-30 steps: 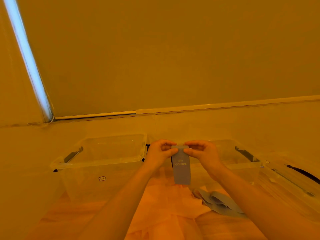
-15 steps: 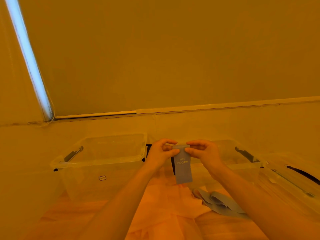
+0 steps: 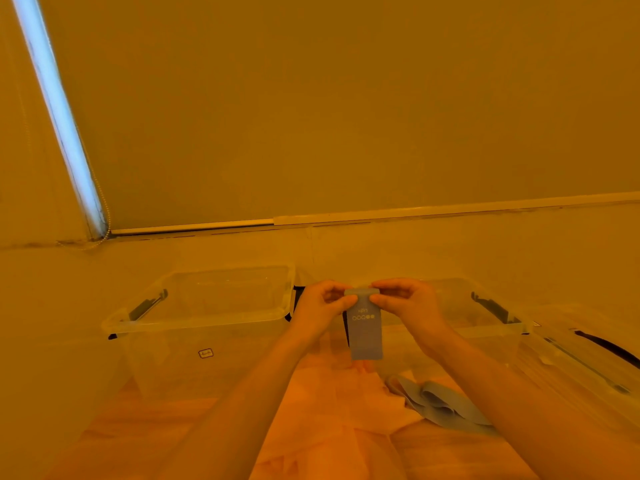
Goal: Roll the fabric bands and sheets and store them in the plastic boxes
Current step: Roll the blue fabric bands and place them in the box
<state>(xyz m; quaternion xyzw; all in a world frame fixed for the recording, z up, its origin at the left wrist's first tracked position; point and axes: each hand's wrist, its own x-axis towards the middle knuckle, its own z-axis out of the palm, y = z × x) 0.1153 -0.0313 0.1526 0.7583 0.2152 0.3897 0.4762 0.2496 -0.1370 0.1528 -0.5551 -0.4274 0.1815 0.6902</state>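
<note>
A grey-blue fabric band [image 3: 366,332] with printed dots hangs upright in the air between two clear plastic boxes. My left hand [image 3: 320,308] pinches its top left corner and my right hand [image 3: 408,306] pinches its top right corner, and the top edge is curled over. The left box [image 3: 194,317] and the right box [image 3: 485,327] stand open on the floor behind my hands. More grey bands [image 3: 440,403] lie in a loose heap under my right forearm. A pale peach sheet [image 3: 332,410] is spread on the floor below.
A clear lid with a dark handle [image 3: 595,355] lies at the far right. Behind the boxes rises a wall with a drawn roller blind [image 3: 346,116], and a strip of window light [image 3: 59,116] shows at the left. The floor is wood.
The hanging length of the band has grown shorter as its top edge is rolled down between my fingers. Both hands stay at the same spot.
</note>
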